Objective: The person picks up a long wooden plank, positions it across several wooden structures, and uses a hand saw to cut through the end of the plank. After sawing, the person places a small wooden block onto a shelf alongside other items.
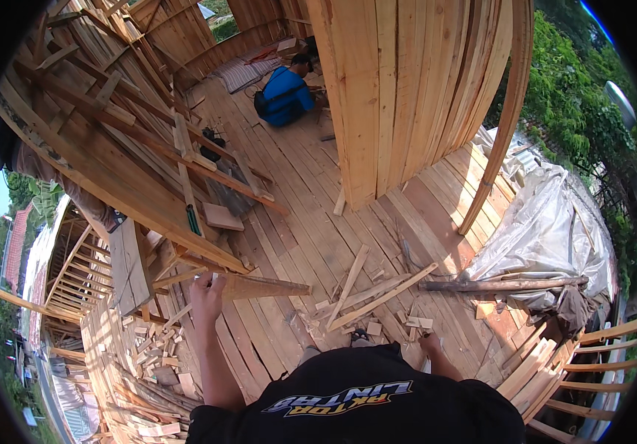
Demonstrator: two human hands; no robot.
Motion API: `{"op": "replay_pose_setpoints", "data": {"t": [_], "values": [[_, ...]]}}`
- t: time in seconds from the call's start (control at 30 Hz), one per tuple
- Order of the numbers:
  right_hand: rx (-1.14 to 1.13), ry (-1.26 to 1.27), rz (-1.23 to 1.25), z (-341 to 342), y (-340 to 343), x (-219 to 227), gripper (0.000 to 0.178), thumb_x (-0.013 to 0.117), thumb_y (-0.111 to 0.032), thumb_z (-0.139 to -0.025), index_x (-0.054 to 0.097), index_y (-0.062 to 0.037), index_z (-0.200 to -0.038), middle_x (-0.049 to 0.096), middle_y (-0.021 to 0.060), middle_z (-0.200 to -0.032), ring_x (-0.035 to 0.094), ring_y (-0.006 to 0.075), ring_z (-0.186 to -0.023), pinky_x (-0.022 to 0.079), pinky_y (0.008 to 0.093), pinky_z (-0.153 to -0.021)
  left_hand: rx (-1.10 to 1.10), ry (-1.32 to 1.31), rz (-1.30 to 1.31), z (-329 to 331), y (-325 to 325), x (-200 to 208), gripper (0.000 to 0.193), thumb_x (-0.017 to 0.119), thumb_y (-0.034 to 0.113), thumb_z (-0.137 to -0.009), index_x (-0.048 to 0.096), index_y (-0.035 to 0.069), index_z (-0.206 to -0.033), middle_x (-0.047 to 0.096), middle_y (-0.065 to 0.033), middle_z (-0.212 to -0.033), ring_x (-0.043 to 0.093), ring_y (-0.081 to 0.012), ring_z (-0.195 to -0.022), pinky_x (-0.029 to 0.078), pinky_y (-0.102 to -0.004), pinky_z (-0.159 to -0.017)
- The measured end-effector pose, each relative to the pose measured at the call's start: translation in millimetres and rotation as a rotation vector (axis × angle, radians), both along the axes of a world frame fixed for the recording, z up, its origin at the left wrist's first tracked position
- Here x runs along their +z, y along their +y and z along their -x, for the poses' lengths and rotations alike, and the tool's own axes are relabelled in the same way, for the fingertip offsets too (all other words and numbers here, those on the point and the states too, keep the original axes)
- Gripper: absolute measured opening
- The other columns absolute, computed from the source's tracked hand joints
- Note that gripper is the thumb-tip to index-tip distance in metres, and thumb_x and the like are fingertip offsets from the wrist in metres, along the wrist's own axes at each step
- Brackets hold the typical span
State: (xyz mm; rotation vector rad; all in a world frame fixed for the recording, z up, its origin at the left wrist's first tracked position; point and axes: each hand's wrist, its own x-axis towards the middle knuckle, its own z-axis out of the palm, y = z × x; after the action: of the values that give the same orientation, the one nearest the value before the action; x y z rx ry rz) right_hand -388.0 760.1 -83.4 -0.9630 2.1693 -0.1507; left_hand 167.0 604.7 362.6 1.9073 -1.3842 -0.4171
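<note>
My left hand point(207, 292) is raised at the left, its fingers closed at the wide end of a tapered wooden board point(270, 287). The board's narrow end points right, over the plank floor. My right hand point(431, 344) is low beside my body, partly hidden by my black shirt. Its fingers look curled, and a small pale thing shows just below it; I cannot make out what it is. Close to the right hand are small wood offcuts point(419, 323). Ahead of me, thin wooden strips point(385, 296) lie crossed on the floor.
A person in blue point(287, 96) crouches at the back. A tall plank wall point(407, 96) stands ahead on the right. Slanting timbers point(133, 133) rise at the left. A pole point(503, 284) lies beside crumpled plastic sheeting point(548, 222). Scrap blocks point(159, 355) are heaped at the lower left.
</note>
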Motion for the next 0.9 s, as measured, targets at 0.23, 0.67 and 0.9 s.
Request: {"op": "replay_pose_setpoints", "data": {"t": [0.23,0.67,0.9], "values": [[0.126,-0.232,-0.281,-61,-23,72,0.027,0.066,-0.023,-0.078,0.064,0.0018,-0.088,0.063,0.0121,-0.069,0.061,0.0223,-0.055,0.048,0.0366,-0.047,0.057,0.061,-0.015,1,32,9,0.021,0.061,0.015,-0.075,0.055,-0.005,-0.075,0.045,-0.0095,-0.055,0.042,-0.0125,-0.055,0.034,-0.0326,-0.051],[0.195,-0.318,-0.171,-81,-20,58,0.027,0.066,-0.028,-0.075,0.062,-0.0013,-0.079,0.059,0.0074,-0.061,0.057,0.0164,-0.05,0.047,0.0324,-0.048,-0.037,0.223,0.082,-14,55,-18,0.025,0.056,0.012,-0.08,0.064,0.003,-0.102,0.063,-0.0069,-0.091,0.056,-0.0159,-0.087,0.042,-0.0291,-0.079],[0.201,-0.066,-0.02,-60,7,31,0.028,0.068,-0.025,-0.075,0.059,0.0019,-0.075,0.058,0.0097,-0.06,0.058,0.0198,-0.052,0.045,0.0344,-0.048,-0.202,0.526,0.074,-7,35,-15,0.025,0.054,0.01,-0.082,0.063,0.001,-0.104,0.063,-0.0064,-0.102,0.055,-0.0166,-0.099,0.038,-0.0288,-0.091]]}}
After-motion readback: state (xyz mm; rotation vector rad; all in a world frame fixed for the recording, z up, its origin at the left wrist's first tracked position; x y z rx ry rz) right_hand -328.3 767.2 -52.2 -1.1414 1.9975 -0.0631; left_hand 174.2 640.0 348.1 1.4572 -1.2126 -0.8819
